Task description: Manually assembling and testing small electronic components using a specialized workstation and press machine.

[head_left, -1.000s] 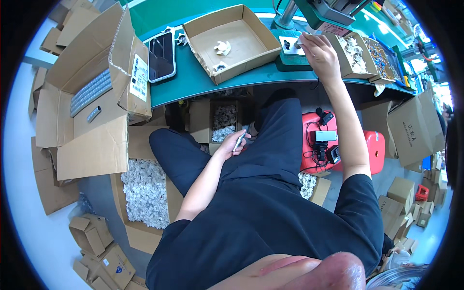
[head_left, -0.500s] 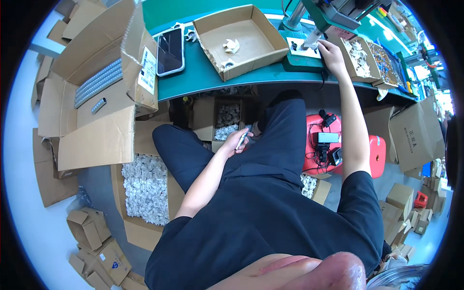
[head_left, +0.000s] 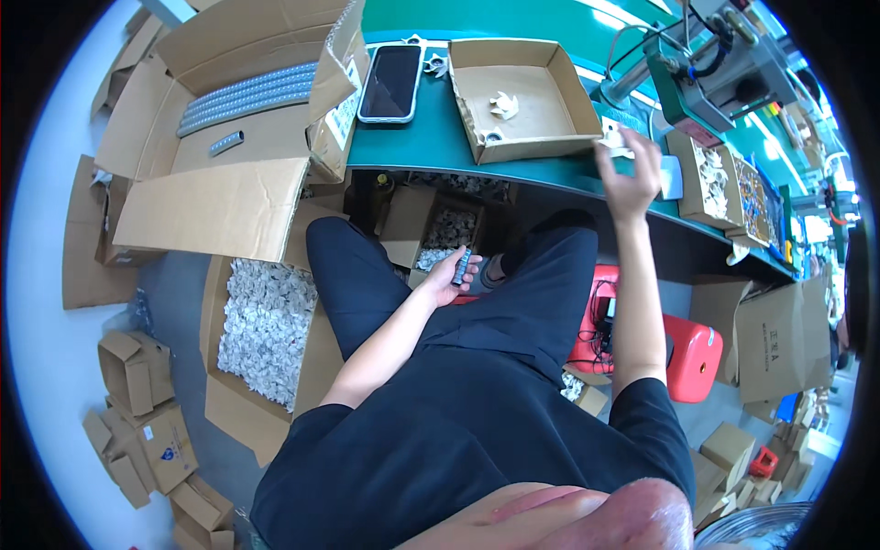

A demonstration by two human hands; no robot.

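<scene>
Over my lap, my left hand (head_left: 449,278) is closed around a short grey segmented rod (head_left: 462,267). My right hand (head_left: 632,179) reaches over the bench edge, at the right of a shallow cardboard tray (head_left: 532,147). Its thumb and fingers are bent and somewhat blurred in front of a white-topped fixture (head_left: 672,179). White shows between the fingers, but whether they hold a part cannot be made out. In the tray lie a white finned part (head_left: 503,105) and a small ring-like piece (head_left: 493,137).
A bench press (head_left: 710,82) stands above my right hand. To its right are boxes of white parts (head_left: 710,179) and small coloured pieces (head_left: 753,202). A phone (head_left: 392,84) lies left of the tray, beside a carton (head_left: 211,206) holding long grey rods (head_left: 247,96).
The view has swung, shifting the bench rightward and downward. My right hand has come away from the press head toward the tray. My left hand keeps the rod, now turned more upright.
</scene>
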